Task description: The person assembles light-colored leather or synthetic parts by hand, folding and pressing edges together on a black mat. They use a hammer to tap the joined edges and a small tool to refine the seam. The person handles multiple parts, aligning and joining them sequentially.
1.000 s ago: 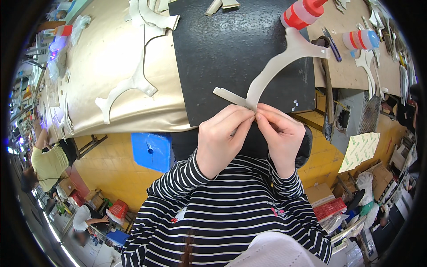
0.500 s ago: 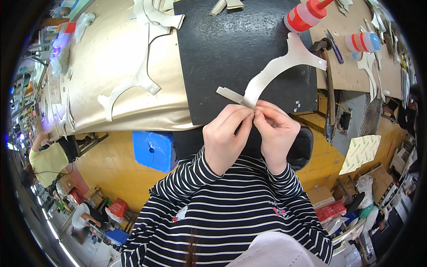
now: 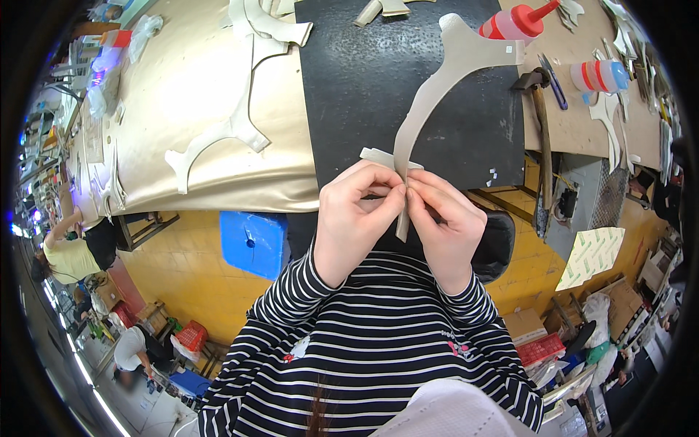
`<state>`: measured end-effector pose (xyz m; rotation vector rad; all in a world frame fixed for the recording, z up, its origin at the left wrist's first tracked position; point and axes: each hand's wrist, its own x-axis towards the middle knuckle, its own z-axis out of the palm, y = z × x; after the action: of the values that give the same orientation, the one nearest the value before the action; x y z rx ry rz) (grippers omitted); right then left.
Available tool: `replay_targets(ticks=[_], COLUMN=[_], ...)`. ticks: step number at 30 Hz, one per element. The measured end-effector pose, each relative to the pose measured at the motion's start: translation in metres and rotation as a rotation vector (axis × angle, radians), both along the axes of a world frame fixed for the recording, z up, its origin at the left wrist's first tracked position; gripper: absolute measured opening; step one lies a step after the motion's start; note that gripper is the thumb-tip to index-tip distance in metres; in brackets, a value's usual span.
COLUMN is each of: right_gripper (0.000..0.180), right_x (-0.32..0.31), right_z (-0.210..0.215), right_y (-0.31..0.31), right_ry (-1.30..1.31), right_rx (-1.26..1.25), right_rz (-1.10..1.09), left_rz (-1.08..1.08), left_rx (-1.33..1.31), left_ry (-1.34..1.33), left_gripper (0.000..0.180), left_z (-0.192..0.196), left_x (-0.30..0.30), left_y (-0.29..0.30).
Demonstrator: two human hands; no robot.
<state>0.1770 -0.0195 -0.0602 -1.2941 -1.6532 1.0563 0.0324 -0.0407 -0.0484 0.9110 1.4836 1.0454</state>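
Observation:
Between my two hands is a pale grey Y-shaped cut piece (image 3: 431, 93), leather-like, with a narrow curved strip and a forked far end. The fork lies over the black mat (image 3: 346, 95). My left hand (image 3: 357, 215) pinches the strip's near part between thumb and forefinger. Right beside it, my right hand (image 3: 448, 229) pinches the same strip, the fingertips of both hands almost touching. A short tail of the strip hangs below my fingers. A small flap of similar material sticks out sideways just beyond them. My fingers hide how the parts join.
Similar cut pieces (image 3: 222, 135) lie on the gold cloth at left. At right are a red-capped squeeze bottle (image 3: 513, 23), a blue-capped bottle (image 3: 601, 76), a hammer (image 3: 540, 116) and a purple-handled cutter (image 3: 555, 84). A blue stool (image 3: 253, 244) stands below the table edge.
Both hands have shifted slightly left with the piece. Its forked end has swung farther away and left, and a tail of the strip now shows below my fingers.

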Motion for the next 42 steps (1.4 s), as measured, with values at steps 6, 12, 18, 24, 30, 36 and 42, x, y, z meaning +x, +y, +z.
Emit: replay_targets(ticks=[6, 12, 18, 24, 30, 36, 42], right_gripper=[0.013, 0.011, 0.01, 0.009, 0.011, 0.01, 0.015], right_x=[0.002, 0.005, 0.007, 0.009, 0.006, -0.001, 0.009], right_z=[0.0, -0.009, -0.026, -0.031, -0.026, -0.019, 0.0], right_y=[-0.001, -0.007, -0.014, -0.014, -0.014, -0.013, 0.013], right_ry=[0.062, 0.201, 0.412, 0.478, 0.598, 0.763, 0.171], right_rx=[-0.069, -0.245, -0.35, -0.373, -0.314, -0.335, 0.353], right_rz=[-0.013, -0.099, -0.164, -0.156, -0.191, -0.189, -0.039], left_rz=[-0.055, -0.057, -0.029, -0.044, -0.098, -0.032, -0.361], left_rx=[-0.001, 0.218, 0.223, 0.312, 0.257, 0.283, 0.552], left_ry=[0.042, 0.316, 0.385, 0.412, 0.521, 0.204, 0.856], left_gripper=[0.006, 0.009, 0.011, 0.012, 0.022, 0.044, 0.015], left_z=[0.0, -0.01, -0.017, -0.024, -0.009, -0.002, 0.0], left_x=[-0.005, 0.009, 0.022, 0.021, 0.014, -0.009, -0.055], left_y=[0.002, 0.0, -0.007, -0.005, -0.011, -0.001, 0.022])
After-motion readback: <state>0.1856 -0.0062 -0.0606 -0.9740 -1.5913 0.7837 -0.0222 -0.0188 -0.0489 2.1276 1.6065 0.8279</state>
